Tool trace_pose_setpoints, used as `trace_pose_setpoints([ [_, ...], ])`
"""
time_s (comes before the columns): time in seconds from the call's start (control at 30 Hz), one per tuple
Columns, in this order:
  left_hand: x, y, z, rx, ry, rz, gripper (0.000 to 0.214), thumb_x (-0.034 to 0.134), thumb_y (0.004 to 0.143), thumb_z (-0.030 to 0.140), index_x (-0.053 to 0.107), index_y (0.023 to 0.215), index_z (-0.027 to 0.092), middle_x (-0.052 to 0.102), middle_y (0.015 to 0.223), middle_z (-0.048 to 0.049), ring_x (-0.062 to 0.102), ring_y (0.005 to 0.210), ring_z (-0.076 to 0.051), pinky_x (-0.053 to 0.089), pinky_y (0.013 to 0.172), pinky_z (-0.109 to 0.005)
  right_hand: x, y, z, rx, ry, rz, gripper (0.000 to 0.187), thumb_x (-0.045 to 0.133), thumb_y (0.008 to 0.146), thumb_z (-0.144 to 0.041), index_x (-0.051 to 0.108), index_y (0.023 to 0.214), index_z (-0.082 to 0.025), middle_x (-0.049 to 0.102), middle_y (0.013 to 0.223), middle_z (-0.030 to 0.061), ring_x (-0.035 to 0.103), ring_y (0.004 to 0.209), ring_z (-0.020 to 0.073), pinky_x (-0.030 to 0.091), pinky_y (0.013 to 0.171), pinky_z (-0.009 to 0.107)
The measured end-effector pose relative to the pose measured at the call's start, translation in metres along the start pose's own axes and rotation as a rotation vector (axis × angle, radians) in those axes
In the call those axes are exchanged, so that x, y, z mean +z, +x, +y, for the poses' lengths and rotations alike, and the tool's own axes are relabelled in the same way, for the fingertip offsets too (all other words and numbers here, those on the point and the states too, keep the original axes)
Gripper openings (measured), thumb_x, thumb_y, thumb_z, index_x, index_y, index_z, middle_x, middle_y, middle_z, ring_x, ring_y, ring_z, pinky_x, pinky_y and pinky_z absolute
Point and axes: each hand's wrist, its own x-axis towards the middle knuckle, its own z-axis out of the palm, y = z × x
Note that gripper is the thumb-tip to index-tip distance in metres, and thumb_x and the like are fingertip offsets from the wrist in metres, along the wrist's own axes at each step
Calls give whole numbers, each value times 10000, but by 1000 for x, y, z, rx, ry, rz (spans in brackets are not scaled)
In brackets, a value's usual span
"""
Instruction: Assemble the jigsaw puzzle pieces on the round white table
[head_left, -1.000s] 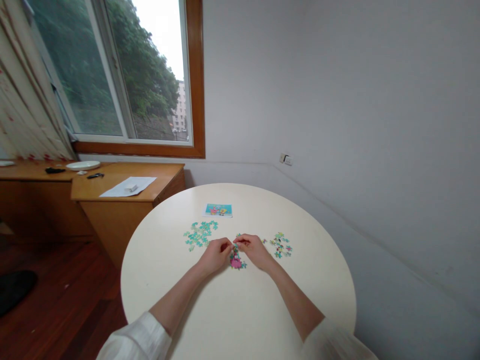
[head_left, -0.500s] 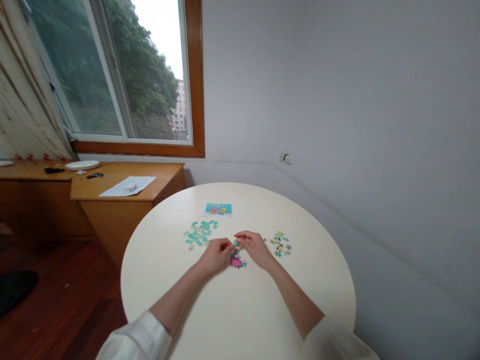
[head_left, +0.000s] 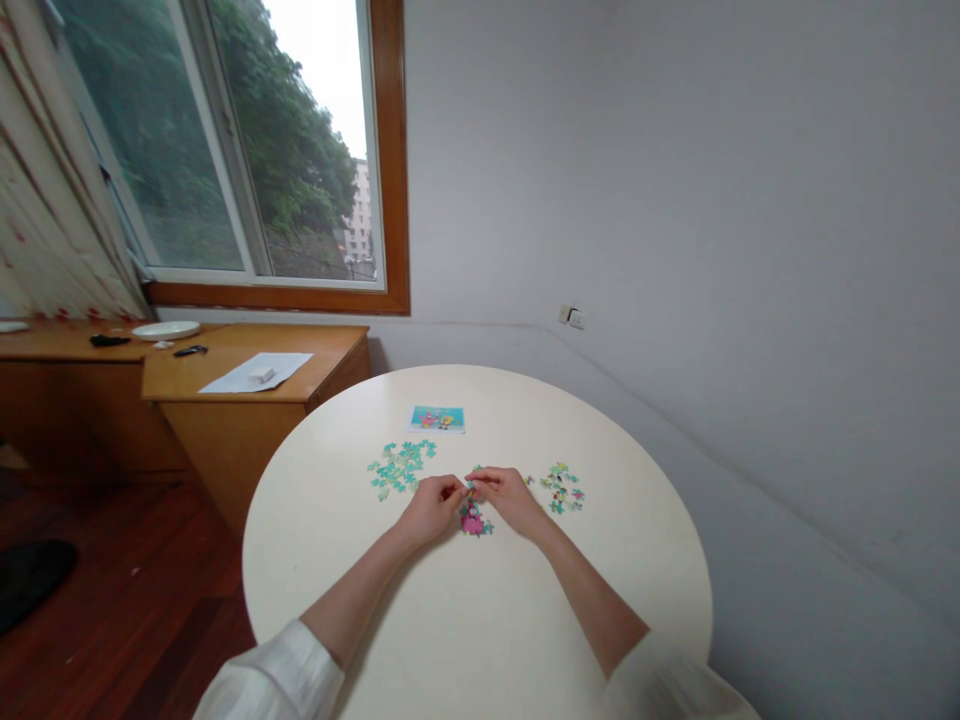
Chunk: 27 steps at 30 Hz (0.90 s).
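A partly joined jigsaw puzzle (head_left: 472, 522), pink with teal edges, lies on the round table between my hands. My left hand (head_left: 433, 508) is closed in a pinch at its upper left edge, thumb and forefinger on the joined pieces. From the other side my right hand (head_left: 508, 494) bends over the top of the puzzle, fingers pinched at a small teal puzzle piece (head_left: 471, 491). The fingers partly hide the puzzle's upper part. Loose teal pieces (head_left: 402, 468) spread left of my left hand, and a mixed yellow, teal and pink group (head_left: 562, 488) lies to the right.
A small picture card (head_left: 436, 419) with cartoon figures lies farther back on the cream round table (head_left: 465, 640). A wooden desk (head_left: 337, 350) with a paper sheet (head_left: 232, 380) and a white plate (head_left: 166, 330) stands at the left, below the window.
My right hand has lowered slightly, its fingers coming down closer to the top of the joined puzzle. My left hand has stayed nearly in place.
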Motion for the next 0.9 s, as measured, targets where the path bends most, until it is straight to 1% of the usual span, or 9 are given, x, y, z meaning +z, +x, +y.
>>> trace_pose_setpoints([
  [0.1,0,0,2,-2,9,-12,325,441,785,325,634,662,95,538,542,-13,418,524,-92,329,521,-200,0,1,1,-12,-29,8,225,598,676,-346,668,781,-158,645,707,28,566,651,134,467,657,302],
  [0.23,1,0,-1,-1,20,-8,317,442,780,319,624,644,97,512,522,-2,398,512,-86,308,509,-199,1,2,3,8,10,20,243,603,669,-353,664,801,-158,650,757,37,576,688,140,471,667,302],
  [0.4,2,2,-9,6,22,3,305,446,774,316,614,631,105,497,513,12,378,505,-81,296,502,-198,-1,2,5,34,44,32,263,624,651,-353,654,827,-159,628,693,22,562,643,126,459,622,281],
  [0.53,2,3,-10,3,21,9,277,449,762,293,608,630,108,505,520,13,381,506,-80,293,503,-196,-7,0,2,57,22,21,229,628,644,-325,646,781,-143,607,636,10,533,577,108,432,579,267],
  [0.7,3,2,-10,1,11,-2,239,463,741,267,606,633,109,525,532,8,400,512,-82,301,506,-197,-16,-4,0,53,-43,-31,176,607,655,-281,648,741,-133,597,590,2,524,545,106,415,576,267],
  [0.83,4,2,-11,-18,7,-7,182,468,711,202,610,655,105,537,548,7,407,512,-78,310,511,-195,-22,-6,1,59,-112,-116,166,599,659,-268,663,729,-132,624,605,19,554,576,125,427,598,270],
  [0.9,5,2,-12,-19,12,-2,169,463,700,180,608,658,105,534,550,9,405,513,-77,309,511,-194,-24,-7,2,59,-149,-134,174,597,664,-277,670,732,-134,633,607,24,563,590,131,431,609,269],
])
